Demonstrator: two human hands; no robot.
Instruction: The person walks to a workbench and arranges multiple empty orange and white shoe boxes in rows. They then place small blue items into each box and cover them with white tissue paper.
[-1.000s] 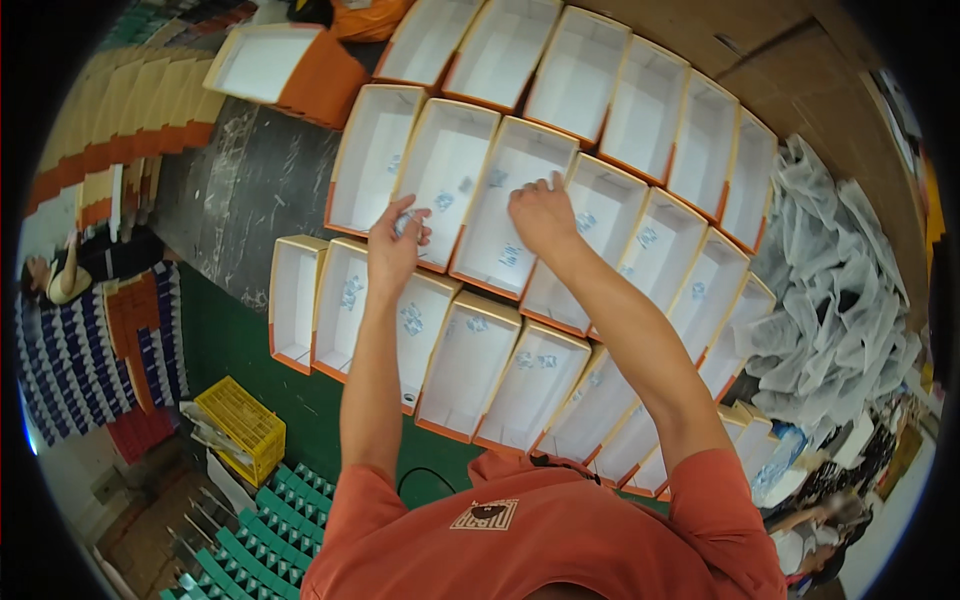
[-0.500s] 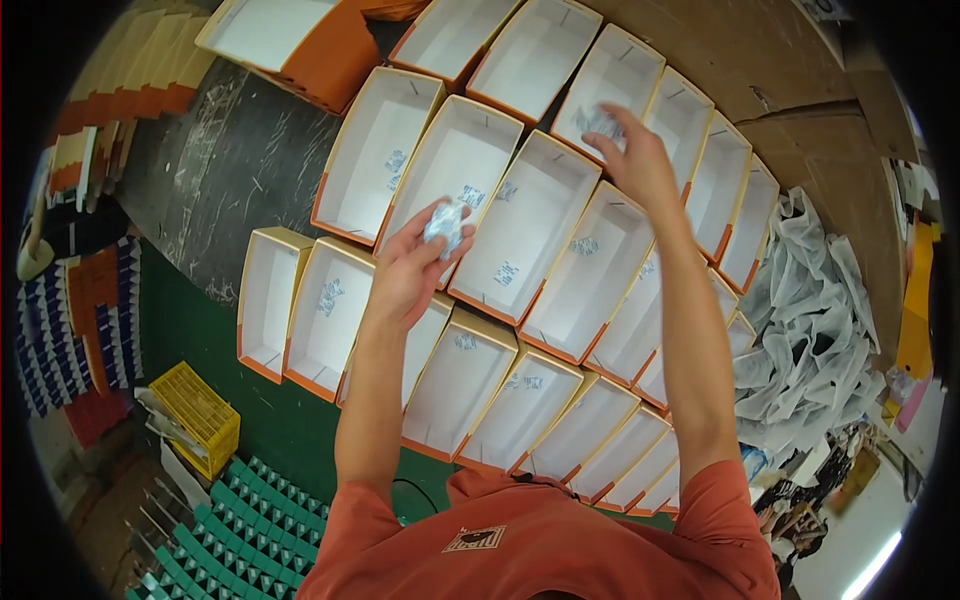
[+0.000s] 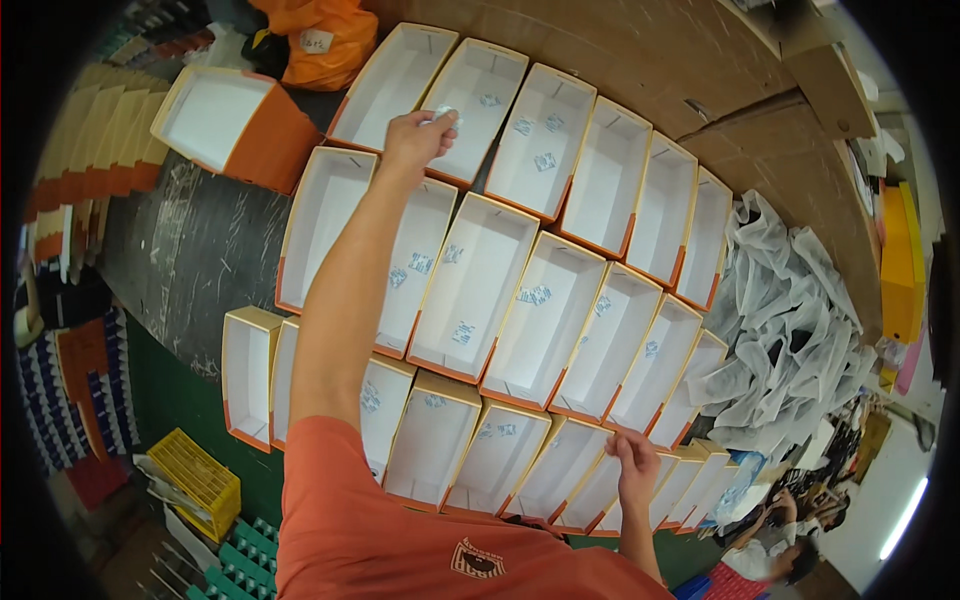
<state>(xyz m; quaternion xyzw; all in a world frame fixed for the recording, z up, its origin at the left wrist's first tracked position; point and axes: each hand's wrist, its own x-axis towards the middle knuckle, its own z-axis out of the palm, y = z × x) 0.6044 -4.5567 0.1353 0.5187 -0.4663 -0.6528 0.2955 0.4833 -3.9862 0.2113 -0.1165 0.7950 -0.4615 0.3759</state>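
Observation:
Rows of open shoebox-like boxes with white insides and orange outsides lie before me. My left hand (image 3: 415, 140) reaches over the back row, fingers closed on a small white-and-blue sachet (image 3: 447, 117) above the second box (image 3: 470, 135). A similar sachet (image 3: 490, 100) lies inside that box. Several more lie in the box to its right (image 3: 540, 185). My right hand (image 3: 635, 465) is low over the front row at the right, fingers curled together; anything in them is hidden. My left forearm covers parts of the boxes in the middle and front rows.
At the back left are a tilted orange box (image 3: 215, 115) and an orange bag (image 3: 325, 45). Crumpled white sheets (image 3: 785, 310) lie at the right, beside brown cardboard (image 3: 640, 55). A yellow crate (image 3: 195, 480) stands lower left. Another person (image 3: 765, 555) is at lower right.
My left hand has moved forward to the back row. My right hand has drawn back from there to the front row. The view has shifted, and more sachets show in a back-row box.

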